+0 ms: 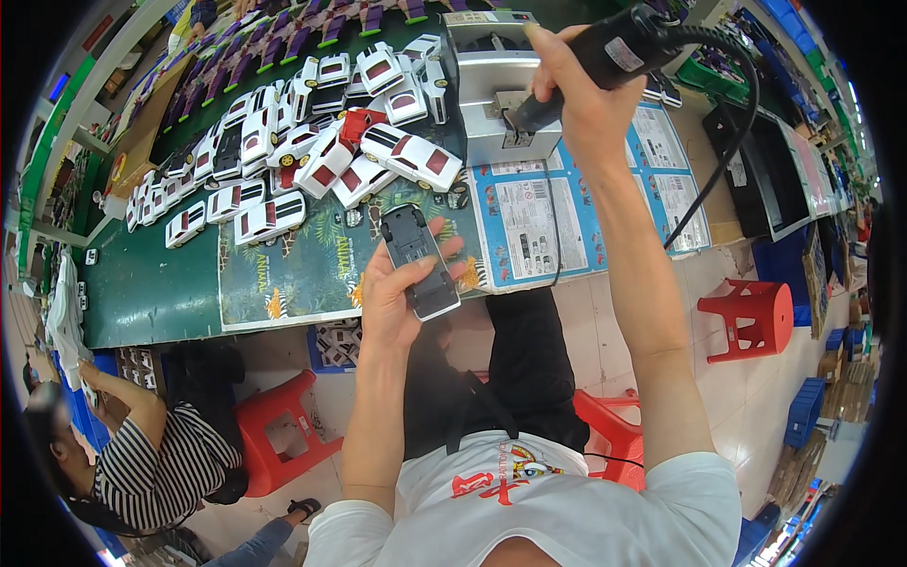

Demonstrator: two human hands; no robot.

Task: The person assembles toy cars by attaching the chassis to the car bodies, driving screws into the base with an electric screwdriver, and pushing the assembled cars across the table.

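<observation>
My left hand (395,288) grips a toy car (416,260) turned upside down, its dark underside facing up and my thumb lying across it. In my right hand (590,104) is a black corded electric screwdriver (605,57), held up at the right. Its tip end reaches a silver metal box (491,94) with a small opening in its front. What lies at the very tip is too small to make out. Just beyond my left hand, white toy cars (411,156) with dark red windows are heaped on the bench.
The green bench (142,293) carries printed card sheets (539,227). The screwdriver's black cable (727,161) loops down at the right. Purple and green toy parts (274,42) line the back. Red stools (751,317) stand on the floor. A person in a striped shirt (165,463) sits at the left.
</observation>
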